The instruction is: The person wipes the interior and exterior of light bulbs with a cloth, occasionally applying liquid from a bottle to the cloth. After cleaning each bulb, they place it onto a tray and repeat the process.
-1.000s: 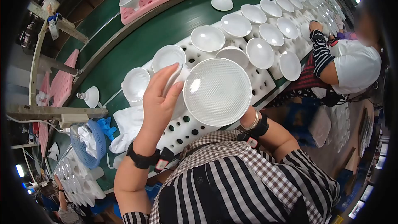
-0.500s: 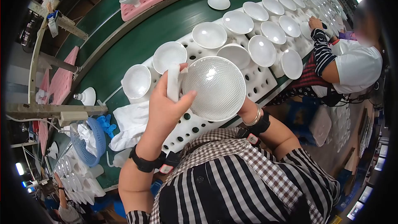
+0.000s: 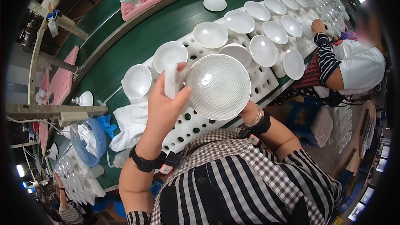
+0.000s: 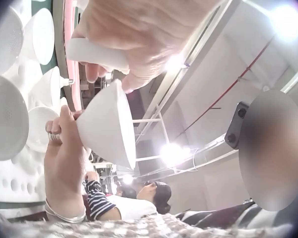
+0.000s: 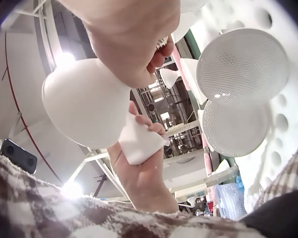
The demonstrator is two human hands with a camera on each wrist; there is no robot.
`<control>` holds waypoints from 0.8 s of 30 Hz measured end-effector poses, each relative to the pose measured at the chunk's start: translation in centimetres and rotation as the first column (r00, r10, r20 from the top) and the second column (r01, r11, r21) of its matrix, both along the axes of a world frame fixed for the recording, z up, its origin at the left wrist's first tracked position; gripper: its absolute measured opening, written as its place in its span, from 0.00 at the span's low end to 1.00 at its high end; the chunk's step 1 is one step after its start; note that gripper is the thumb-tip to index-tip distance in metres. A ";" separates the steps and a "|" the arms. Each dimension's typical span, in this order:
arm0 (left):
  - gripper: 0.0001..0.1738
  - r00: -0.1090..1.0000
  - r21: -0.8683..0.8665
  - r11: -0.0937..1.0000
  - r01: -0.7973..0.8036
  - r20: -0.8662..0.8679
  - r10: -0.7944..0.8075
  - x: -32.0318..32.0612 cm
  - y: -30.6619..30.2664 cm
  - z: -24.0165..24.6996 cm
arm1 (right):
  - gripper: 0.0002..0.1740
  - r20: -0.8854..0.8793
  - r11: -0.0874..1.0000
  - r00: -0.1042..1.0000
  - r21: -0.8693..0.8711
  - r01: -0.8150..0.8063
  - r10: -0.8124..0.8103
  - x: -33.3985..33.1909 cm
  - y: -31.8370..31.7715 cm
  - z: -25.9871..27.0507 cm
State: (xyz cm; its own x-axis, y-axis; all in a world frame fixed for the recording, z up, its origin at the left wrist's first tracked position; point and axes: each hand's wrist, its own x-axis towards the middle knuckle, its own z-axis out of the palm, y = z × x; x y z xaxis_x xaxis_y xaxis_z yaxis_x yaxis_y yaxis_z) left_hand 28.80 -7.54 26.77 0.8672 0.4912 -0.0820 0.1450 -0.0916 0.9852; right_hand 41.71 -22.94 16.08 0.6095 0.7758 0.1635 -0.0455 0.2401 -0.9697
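A large white lamp (image 3: pixel 218 86) faces up in front of the striped shirt, its dimpled lens showing. The right hand (image 3: pixel 250 111) grips its narrow end from below; in the right wrist view that hand (image 5: pixel 131 42) curls round the neck of the lamp (image 5: pixel 82 106). At the lamp's left rim, the left hand (image 3: pixel 163 107) holds a folded white cloth or pad (image 3: pixel 170 84) between thumb and fingers. The left wrist view shows the pad (image 4: pixel 97 53) in the left hand (image 4: pixel 139 37), above the lamp's side (image 4: pixel 107 126). Whether pad and rim touch, I cannot tell.
White foam trays (image 3: pixel 266 77) with holes hold several lamps behind the hands. A green belt (image 3: pixel 175 21) carries a lamp (image 3: pixel 215 1). White cloth (image 3: pixel 130 126) and a blue basket (image 3: pixel 88 143) lie left. Another person (image 3: pixel 354 64) works at the right.
The left hand and pad have moved down along the lamp's left side, and the held lamp has shifted and tilted slightly. Lamps on the green belt have moved left.
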 end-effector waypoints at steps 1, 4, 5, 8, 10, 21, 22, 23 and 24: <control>0.30 0.999 -0.029 0.999 -0.024 0.035 0.025 -0.1 0.1 0.0 | 0.31 -0.192 0.997 0.980 0.076 -0.034 0.048 -0.4 -0.1 0.0; 0.25 0.980 0.142 0.981 -0.135 0.168 0.111 -0.6 1.4 -0.7 | 0.33 -0.294 0.981 0.949 0.184 -0.055 0.108 -0.7 0.2 -0.4; 0.25 0.979 0.144 0.980 -0.136 0.173 0.110 -0.8 1.4 -0.6 | 0.34 -0.223 0.976 0.969 0.208 -0.064 0.111 -0.5 0.5 -0.4; 0.23 0.961 0.611 0.760 -0.221 0.268 0.064 -1.0 1.3 -0.7 | 0.36 -0.020 0.993 0.996 -0.071 -0.093 0.091 0.2 0.5 1.4; 0.23 0.967 0.810 0.580 -0.086 0.208 -0.146 -1.1 -0.5 1.2 | 0.36 0.201 0.997 0.978 -0.052 -0.051 0.060 0.0 0.9 2.4; 0.23 0.969 0.904 0.428 -0.004 0.109 -0.220 -1.9 -2.8 1.0 | 0.27 -0.177 0.982 0.966 -0.033 0.184 -0.187 -1.3 1.3 0.6; 0.23 0.948 0.904 0.423 0.064 0.078 -0.309 -2.1 -3.7 1.9 | 0.26 -0.391 0.991 0.911 -0.008 0.134 -0.127 -1.3 1.2 0.8; 0.23 0.948 0.903 0.425 0.061 0.080 -0.307 -1.6 -3.3 1.8 | 0.26 -0.584 0.996 0.810 0.026 0.086 -0.055 -1.4 1.1 0.9; 0.23 0.955 0.920 0.393 0.002 0.114 -0.273 -0.5 -2.5 1.7 | 0.26 0.126 0.992 0.989 -0.091 0.085 -0.074 -1.6 0.8 0.5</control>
State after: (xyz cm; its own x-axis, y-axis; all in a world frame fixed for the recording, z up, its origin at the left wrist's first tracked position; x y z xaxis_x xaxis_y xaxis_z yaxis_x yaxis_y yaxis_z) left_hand 28.28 -10.00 28.50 0.8539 0.0286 0.5196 -0.1526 -0.9408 0.3027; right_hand 40.10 -22.16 16.54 0.6498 0.7414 0.1680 0.0903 0.1441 -0.9854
